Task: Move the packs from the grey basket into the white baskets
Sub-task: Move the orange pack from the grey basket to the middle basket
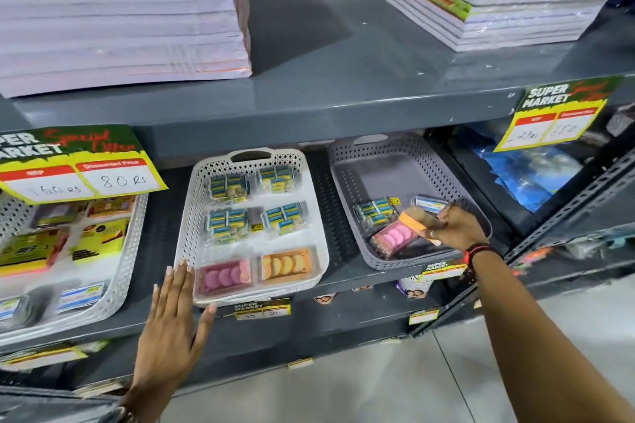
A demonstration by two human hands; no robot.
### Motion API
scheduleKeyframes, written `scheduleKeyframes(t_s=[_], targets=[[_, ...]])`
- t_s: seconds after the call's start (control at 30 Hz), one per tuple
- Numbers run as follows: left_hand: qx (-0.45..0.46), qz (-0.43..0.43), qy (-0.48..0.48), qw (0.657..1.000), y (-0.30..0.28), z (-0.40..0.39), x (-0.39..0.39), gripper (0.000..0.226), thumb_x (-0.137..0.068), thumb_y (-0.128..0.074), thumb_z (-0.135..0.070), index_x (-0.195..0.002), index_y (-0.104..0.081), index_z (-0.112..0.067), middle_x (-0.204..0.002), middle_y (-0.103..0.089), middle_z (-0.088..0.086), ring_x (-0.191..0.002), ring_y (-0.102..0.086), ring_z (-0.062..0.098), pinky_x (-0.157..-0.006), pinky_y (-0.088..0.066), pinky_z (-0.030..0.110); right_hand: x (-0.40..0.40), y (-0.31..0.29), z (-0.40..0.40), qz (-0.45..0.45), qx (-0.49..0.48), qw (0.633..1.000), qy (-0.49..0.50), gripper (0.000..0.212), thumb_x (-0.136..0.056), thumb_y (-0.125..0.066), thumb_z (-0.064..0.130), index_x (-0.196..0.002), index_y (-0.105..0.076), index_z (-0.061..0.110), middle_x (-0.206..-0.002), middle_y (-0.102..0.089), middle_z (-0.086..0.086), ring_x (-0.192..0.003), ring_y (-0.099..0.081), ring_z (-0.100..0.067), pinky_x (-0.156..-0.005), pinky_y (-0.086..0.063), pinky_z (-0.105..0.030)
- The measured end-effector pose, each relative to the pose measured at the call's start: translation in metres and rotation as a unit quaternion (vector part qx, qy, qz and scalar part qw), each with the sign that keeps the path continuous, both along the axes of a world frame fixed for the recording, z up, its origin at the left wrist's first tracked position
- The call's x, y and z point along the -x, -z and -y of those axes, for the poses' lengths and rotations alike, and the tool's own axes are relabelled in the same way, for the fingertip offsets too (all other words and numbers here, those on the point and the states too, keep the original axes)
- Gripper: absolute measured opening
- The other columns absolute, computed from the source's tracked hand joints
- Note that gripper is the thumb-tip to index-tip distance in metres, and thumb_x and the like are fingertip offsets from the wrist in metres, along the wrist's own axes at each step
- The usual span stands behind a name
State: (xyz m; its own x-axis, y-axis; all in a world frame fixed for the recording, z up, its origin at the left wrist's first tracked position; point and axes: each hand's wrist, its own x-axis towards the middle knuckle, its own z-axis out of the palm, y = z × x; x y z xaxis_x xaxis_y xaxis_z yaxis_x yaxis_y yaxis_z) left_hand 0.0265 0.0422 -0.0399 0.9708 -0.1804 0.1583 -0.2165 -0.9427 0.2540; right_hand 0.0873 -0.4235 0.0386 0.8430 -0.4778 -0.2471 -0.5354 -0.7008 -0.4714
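The grey basket (360,161) stands on the lower shelf at the right. Inside it lie a blue-label pack (374,211), a pink pack (393,237) and a white-blue pack (429,203). My right hand (453,227) is inside the basket, fingers closed on an orange pack (412,219). A white basket (192,216) in the middle holds several blue-label packs, a pink pack (223,276) and an orange pack (287,266). My left hand (171,316) rests flat, fingers apart, against this basket's front left corner. A second white basket (127,251) sits at far left.
Stacks of notebooks (120,10) fill the upper grey shelf (326,103). Price cards (75,165) hang from the shelf edge, one partly covering the left basket. Blue packets (529,168) lie in the bay to the right. Tiled floor shows below.
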Motion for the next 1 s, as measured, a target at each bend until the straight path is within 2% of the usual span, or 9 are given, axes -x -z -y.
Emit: scheduleKeyframes(t_s=[0.13,0.2,0.27,0.33,0.4,0.57,0.7,0.83,1.0], targets=[[-0.001,0.005,-0.003,1.0,0.006,-0.002,-0.002,0.082,-0.093,-0.016,-0.06,-0.148,-0.02,0.0,-0.157,-0.021,0.014,-0.148,-0.011,0.025,-0.121,0.001,0.033,0.01,-0.011,-0.012,0.039,-0.013,0.999,0.007,0.027,-0.071,-0.077,0.015,-0.079,-0.051,0.01,-0.089,-0.06,-0.017,-0.099,-0.061,-0.038,-0.092,-0.05,-0.046],[-0.008,0.01,-0.005,1.0,0.007,-0.001,-0.005,0.081,-0.093,-0.018,-0.059,-0.148,-0.019,0.0,-0.158,-0.02,0.014,-0.148,-0.011,0.025,-0.121,0.001,0.034,0.01,-0.016,-0.019,0.07,-0.029,0.997,-0.002,0.028,-0.071,-0.076,0.006,-0.079,-0.049,0.011,-0.089,-0.059,-0.016,-0.1,-0.061,-0.04,-0.094,-0.049,-0.05],[-0.014,0.016,-0.004,1.0,0.006,-0.001,-0.008,0.079,-0.093,-0.021,-0.057,-0.149,-0.018,-0.001,-0.159,-0.018,0.013,-0.148,-0.01,0.024,-0.121,0.002,0.034,0.008,-0.023,-0.031,0.104,-0.025,0.994,-0.019,0.03,-0.07,-0.075,0.001,-0.079,-0.048,0.01,-0.093,-0.066,-0.018,-0.092,-0.063,-0.034,-0.09,-0.052,-0.041],[-0.012,0.019,-0.003,1.0,0.006,0.0,-0.01,0.077,-0.093,-0.024,-0.055,-0.15,-0.016,-0.004,-0.16,-0.016,0.011,-0.149,-0.008,0.023,-0.121,0.001,0.035,0.006,-0.031,-0.046,0.137,-0.023,0.989,-0.04,0.035,-0.069,-0.077,0.002,-0.09,-0.05,0.007,-0.099,-0.069,-0.019,-0.089,-0.063,-0.026,-0.086,-0.052,-0.033],[-0.006,0.016,0.0,1.0,0.008,-0.002,-0.006,0.075,-0.093,-0.027,-0.053,-0.151,-0.014,-0.008,-0.16,-0.014,0.009,-0.149,-0.006,0.02,-0.121,-0.002,0.038,0.004,-0.036,-0.067,0.162,-0.038,0.984,-0.07,0.042,-0.067,-0.08,0.004,-0.097,-0.051,0.004,-0.102,-0.069,-0.016,-0.093,-0.065,-0.027,-0.086,-0.053,-0.037],[-0.009,0.009,-0.007,1.0,0.007,-0.003,-0.003,0.074,-0.094,-0.028,-0.053,-0.152,-0.012,-0.009,-0.161,-0.012,0.009,-0.149,-0.005,0.02,-0.121,0.0,0.035,-0.005,-0.041,-0.125,0.197,-0.042,0.965,-0.17,0.046,-0.066,-0.084,0.019,-0.099,-0.052,0.01,-0.096,-0.067,-0.002,-0.088,-0.063,-0.018,-0.078,-0.051,-0.029],[-0.008,0.011,-0.011,1.0,0.005,-0.002,-0.002,0.075,-0.094,-0.027,-0.054,-0.151,-0.011,-0.008,-0.161,-0.011,0.009,-0.149,-0.004,0.018,-0.121,0.0,0.035,-0.01,-0.03,-0.171,0.165,-0.028,0.949,-0.267,0.049,-0.065,-0.084,0.022,-0.099,-0.051,0.013,-0.096,-0.068,-0.003,-0.085,-0.063,-0.019,-0.071,-0.051,-0.031],[-0.003,0.011,-0.012,1.0,0.004,-0.001,0.0,0.076,-0.094,-0.024,-0.055,-0.151,-0.009,-0.008,-0.161,-0.007,0.008,-0.149,0.001,0.016,-0.122,-0.002,0.038,-0.01,-0.009,-0.201,0.117,0.01,0.934,-0.337,0.045,-0.069,-0.08,0.016,-0.1,-0.048,0.014,-0.098,-0.065,-0.007,-0.088,-0.064,-0.025,-0.063,-0.042,-0.028],[0.004,0.008,-0.013,1.0,0.002,0.0,0.001,0.077,-0.093,-0.024,-0.056,-0.151,-0.011,-0.007,-0.161,-0.007,0.009,-0.149,-0.001,0.018,-0.122,-0.005,0.04,-0.008,0.008,-0.215,0.058,0.054,0.928,-0.364,0.045,-0.071,-0.077,0.014,-0.105,-0.047,0.01,-0.107,-0.065,-0.014,-0.098,-0.063,-0.032,-0.072,-0.05,-0.035]])
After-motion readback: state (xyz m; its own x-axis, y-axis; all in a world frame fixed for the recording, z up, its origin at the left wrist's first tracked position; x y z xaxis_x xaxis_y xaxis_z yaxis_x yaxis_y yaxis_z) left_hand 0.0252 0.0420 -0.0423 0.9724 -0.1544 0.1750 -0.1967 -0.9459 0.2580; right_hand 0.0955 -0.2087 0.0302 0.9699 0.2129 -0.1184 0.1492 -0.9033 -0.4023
